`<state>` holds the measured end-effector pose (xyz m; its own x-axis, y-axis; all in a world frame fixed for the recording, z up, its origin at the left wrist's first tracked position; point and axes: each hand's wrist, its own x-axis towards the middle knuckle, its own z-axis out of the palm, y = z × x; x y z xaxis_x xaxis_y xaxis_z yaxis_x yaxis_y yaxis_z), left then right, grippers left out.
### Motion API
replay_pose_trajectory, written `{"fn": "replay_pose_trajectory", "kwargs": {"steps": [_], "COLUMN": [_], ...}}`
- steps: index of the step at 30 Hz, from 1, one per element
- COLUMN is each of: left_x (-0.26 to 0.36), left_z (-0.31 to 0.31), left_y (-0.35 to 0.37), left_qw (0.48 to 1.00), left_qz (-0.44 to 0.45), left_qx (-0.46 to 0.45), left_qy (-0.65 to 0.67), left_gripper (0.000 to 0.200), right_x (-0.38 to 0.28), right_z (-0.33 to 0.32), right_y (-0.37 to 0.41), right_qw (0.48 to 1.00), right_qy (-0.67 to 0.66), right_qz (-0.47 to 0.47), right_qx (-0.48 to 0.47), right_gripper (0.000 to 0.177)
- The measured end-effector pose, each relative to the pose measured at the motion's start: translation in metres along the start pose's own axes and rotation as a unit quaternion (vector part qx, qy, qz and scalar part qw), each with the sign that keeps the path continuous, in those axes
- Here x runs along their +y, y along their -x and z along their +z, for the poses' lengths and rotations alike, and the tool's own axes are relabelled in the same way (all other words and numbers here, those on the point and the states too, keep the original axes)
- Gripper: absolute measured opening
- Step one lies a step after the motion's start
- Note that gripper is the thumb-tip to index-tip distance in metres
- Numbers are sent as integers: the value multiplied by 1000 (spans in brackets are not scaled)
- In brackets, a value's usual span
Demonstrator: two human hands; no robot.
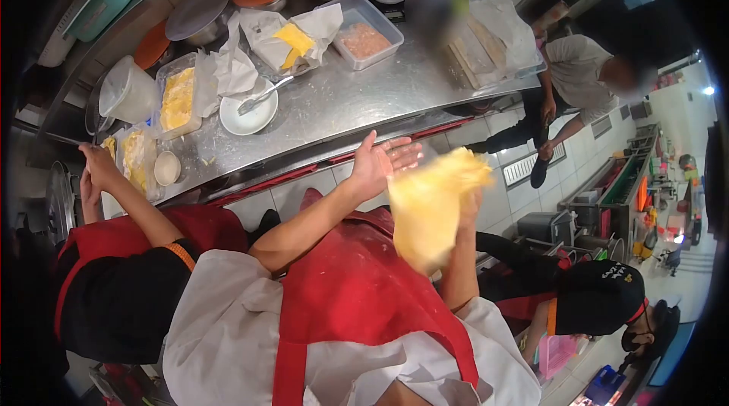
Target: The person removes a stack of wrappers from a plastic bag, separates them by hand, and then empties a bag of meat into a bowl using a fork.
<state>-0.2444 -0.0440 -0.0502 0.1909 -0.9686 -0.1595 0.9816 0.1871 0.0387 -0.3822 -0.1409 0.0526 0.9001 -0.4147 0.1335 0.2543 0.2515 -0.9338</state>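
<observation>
The dough sheet (429,212) hangs blurred in mid-air above the red apron (357,284), short of the steel counter (334,102). It drapes over the right hand (469,207), whose fingers are hidden, so I can't tell its grip. The left hand (380,163) is spread flat just beside the sheet's top edge. A co-worker's hand (99,165) is at the counter.

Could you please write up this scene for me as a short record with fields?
Place: kitchen with a steel counter
Dough: thin yellow sheet, blurred, up in the air
Left hand: open, palm up, beside the Dough
Right hand: mostly hidden behind the Dough, grip unclear
On counter: white plate with a metal utensil, clear tub
Others: person in a red apron at the left, reaching to the counter
</observation>
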Motion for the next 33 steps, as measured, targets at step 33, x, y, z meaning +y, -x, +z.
{"fn": "replay_pose_trajectory", "kwargs": {"steps": [33], "left_x": [-47], "left_z": [28], "left_y": [8], "left_qw": [957], "left_qz": [-213], "left_qx": [58], "left_qy": [-188], "left_gripper": [58], "right_x": [-27], "right_z": [-47], "right_y": [23], "right_qw": [772], "right_qy": [621], "right_qz": [127], "right_qx": [42], "right_gripper": [61]}}
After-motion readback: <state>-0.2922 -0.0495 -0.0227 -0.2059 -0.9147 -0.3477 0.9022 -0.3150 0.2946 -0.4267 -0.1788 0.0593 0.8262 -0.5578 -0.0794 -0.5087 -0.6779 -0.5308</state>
